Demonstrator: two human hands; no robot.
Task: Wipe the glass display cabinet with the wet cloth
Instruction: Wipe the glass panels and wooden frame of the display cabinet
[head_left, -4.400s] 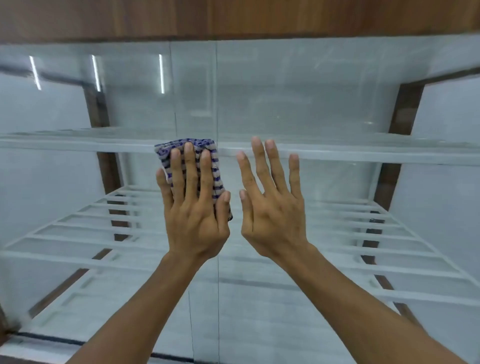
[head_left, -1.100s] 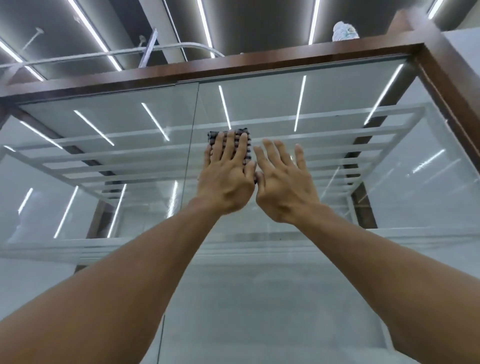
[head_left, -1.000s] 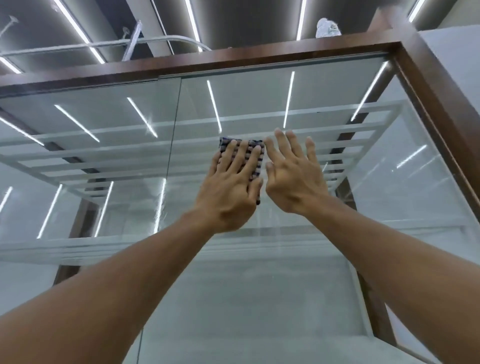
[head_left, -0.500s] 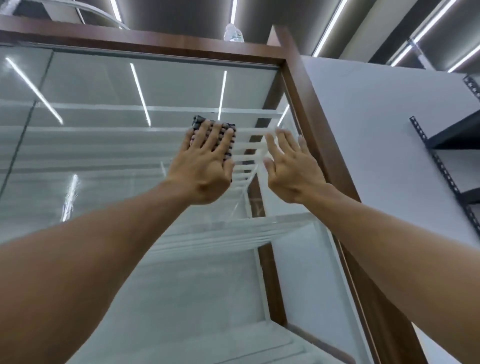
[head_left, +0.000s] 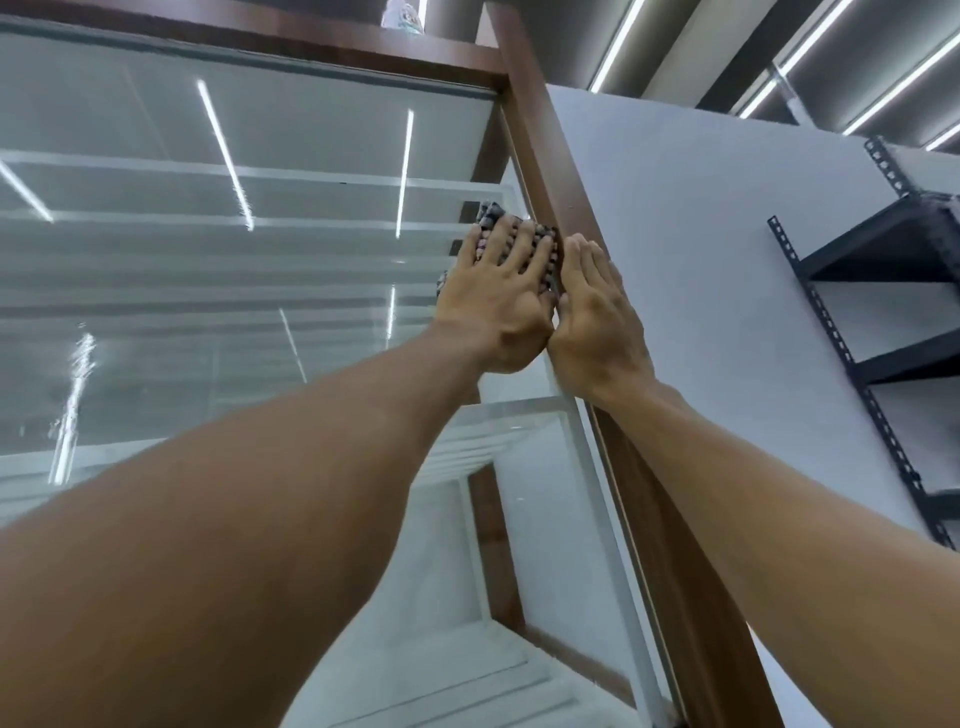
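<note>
Slid rightward, left hand (head_left: 493, 301) presses cloth (head_left: 488, 214) lengthwise upward beside wooden frame (head_left: 540, 145).

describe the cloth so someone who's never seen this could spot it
On the cabinet, find the brown right post. Left of it, the left hand presses flat on the glass. The cloth is the dark striped fabric under its fingers; the right hand is bare.
</note>
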